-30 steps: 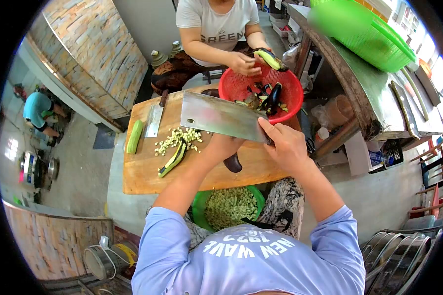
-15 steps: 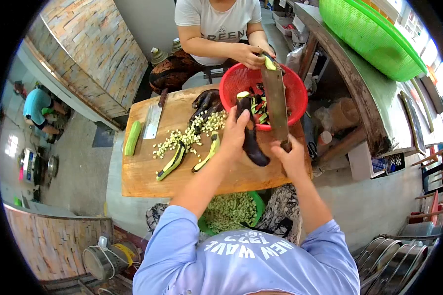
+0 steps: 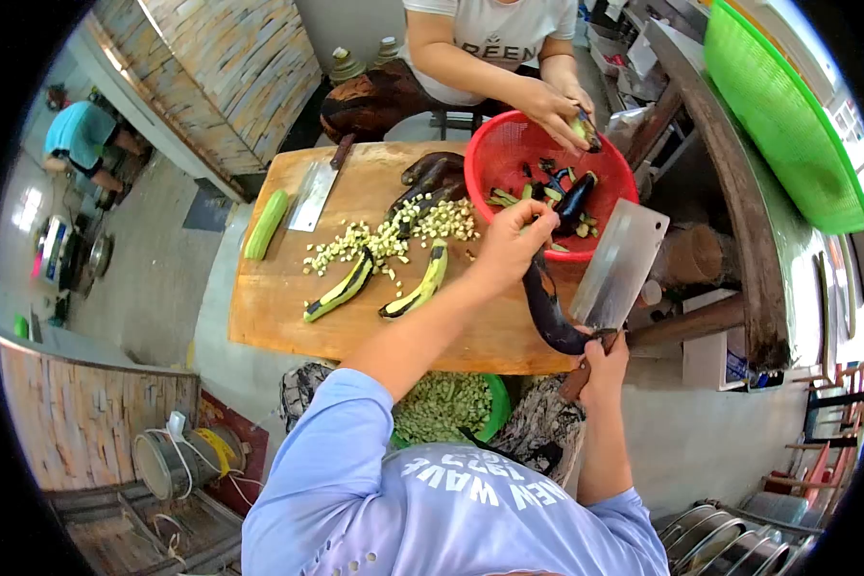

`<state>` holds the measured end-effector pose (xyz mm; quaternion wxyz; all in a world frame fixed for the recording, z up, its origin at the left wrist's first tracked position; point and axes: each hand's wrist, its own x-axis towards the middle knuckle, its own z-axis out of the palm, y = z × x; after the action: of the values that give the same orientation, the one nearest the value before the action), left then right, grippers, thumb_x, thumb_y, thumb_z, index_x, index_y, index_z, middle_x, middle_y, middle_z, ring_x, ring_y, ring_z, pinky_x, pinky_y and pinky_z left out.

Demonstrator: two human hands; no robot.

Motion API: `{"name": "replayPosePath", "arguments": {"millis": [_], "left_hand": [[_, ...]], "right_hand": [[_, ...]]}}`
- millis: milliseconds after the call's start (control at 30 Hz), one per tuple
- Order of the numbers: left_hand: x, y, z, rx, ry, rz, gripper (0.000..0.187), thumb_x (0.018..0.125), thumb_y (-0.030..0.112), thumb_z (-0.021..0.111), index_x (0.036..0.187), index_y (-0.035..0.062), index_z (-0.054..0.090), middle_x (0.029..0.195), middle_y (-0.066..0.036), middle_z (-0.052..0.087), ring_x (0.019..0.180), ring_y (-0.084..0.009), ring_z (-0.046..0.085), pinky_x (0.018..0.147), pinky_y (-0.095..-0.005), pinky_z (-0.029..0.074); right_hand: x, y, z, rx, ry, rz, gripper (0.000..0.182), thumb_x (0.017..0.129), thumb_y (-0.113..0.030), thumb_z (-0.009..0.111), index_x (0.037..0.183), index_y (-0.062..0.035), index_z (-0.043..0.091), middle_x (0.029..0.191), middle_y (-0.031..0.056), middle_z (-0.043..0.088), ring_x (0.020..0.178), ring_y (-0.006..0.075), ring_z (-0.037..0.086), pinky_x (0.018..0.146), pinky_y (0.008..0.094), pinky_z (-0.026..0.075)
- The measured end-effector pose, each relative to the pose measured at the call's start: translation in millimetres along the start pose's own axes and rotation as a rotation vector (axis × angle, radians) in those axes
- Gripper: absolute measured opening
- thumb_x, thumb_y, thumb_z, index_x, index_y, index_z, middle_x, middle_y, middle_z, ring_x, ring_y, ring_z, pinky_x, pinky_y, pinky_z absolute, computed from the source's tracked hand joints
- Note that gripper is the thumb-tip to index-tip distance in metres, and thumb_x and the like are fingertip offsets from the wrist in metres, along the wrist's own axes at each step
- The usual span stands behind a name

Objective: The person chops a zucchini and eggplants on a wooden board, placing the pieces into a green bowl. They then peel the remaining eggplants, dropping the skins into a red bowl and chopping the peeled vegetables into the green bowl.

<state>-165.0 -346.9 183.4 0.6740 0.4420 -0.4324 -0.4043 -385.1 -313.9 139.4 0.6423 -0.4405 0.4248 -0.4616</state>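
My left hand is closed around the upper end of a dark eggplant, which hangs slantwise over the right side of the wooden board. In my right hand is a cleaver, its wide blade pointing up and right. The eggplant's lower end touches or nearly touches the cleaver near the right hand's fingers. Just beyond, a red basket holds dark peel strips and another eggplant. Two partly peeled eggplants and pale diced pieces lie on the board.
A second cleaver and a green gourd-like vegetable lie on the board's left. Whole eggplants lie near the basket. Across sits a co-worker holding a vegetable piece. Below is a green tub of diced pieces.
My left hand has shifted to the eggplant's upper end. The cleaver has come down and right, from across the basket to beside the eggplant. The whole view has shifted somewhat.
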Motion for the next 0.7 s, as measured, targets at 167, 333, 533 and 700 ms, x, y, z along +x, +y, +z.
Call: {"name": "replayPosePath", "arguments": {"millis": [167,333,533,700], "left_hand": [[13,-12,17,-0.391,0.414,0.017,0.019,0.097,0.02,0.048,0.099,0.002,0.052,0.073,-0.001,0.054,0.067,-0.0089,0.052,0.064,-0.0227,0.043],[69,-19,19,-0.542,0.603,-0.012,0.022,0.097,0.015,0.044,0.111,0.0007,0.052,0.095,-0.01,0.06,0.088,-0.0174,0.056,0.077,-0.0294,0.047],[86,-64,-40,0.4,0.584,0.139,0.032,0.08,0.009,0.057,0.111,0.0007,0.059,0.122,-0.018,0.051,0.118,-0.0282,0.045,0.102,-0.0369,0.034],[88,-90,-154,0.849,0.891,0.208,0.04,0.074,0.011,0.061,0.113,0.0033,0.053,0.111,-0.021,0.052,0.108,-0.0361,0.046,0.093,-0.046,0.036]], "right_hand": [[-2,23,14,-0.082,0.117,-0.223,0.056,0.076,-0.003,0.069,0.125,-0.0003,0.041,0.096,0.0102,0.061,0.064,0.0134,0.055,0.051,0.0258,0.047],[47,-17,31,-0.296,0.179,-0.661,0.062,0.074,0.005,0.067,0.129,-0.0009,0.038,0.103,0.0107,0.059,0.088,0.0154,0.056,0.077,0.0262,0.046],[107,-58,46,-0.406,0.236,-0.74,0.062,0.079,0.004,0.066,0.133,0.0004,0.036,0.11,0.01,0.06,0.093,0.0161,0.056,0.085,0.0289,0.044],[94,-3,3,-0.522,0.204,-0.813,0.058,0.081,0.004,0.063,0.133,0.0005,0.036,0.108,0.0109,0.061,0.094,0.0167,0.056,0.085,0.029,0.044]]}}
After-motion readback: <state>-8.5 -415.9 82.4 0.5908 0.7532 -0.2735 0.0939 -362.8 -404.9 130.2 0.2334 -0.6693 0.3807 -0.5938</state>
